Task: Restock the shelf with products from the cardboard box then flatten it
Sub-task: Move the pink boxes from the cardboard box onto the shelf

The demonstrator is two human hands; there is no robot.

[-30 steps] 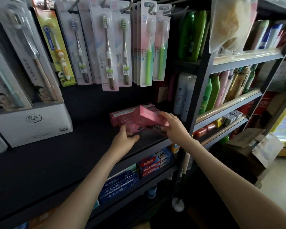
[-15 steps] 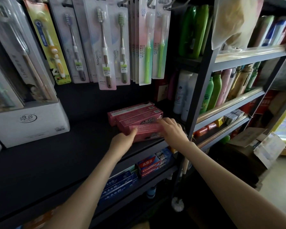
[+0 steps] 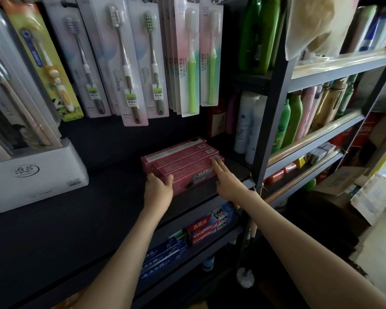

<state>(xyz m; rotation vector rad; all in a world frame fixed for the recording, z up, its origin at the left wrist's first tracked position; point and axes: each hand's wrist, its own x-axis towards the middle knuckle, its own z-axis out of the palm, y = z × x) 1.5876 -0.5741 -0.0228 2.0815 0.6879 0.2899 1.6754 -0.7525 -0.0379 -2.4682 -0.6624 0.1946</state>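
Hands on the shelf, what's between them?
The front pink box lies between them in the head view: the left hand grips its left end, the right hand rests flat at its right end.

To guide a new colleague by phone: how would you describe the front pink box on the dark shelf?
Find the black shelf under the hanging toothbrushes. Pink boxes lie in a row near its right end. The front pink box alone shows large white characters.

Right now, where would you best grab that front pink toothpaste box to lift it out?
Probably by its two short ends, coming from the front: the front pink box lies flat and long along the shelf edge, its back against the box behind, so only ends, top and front are free.
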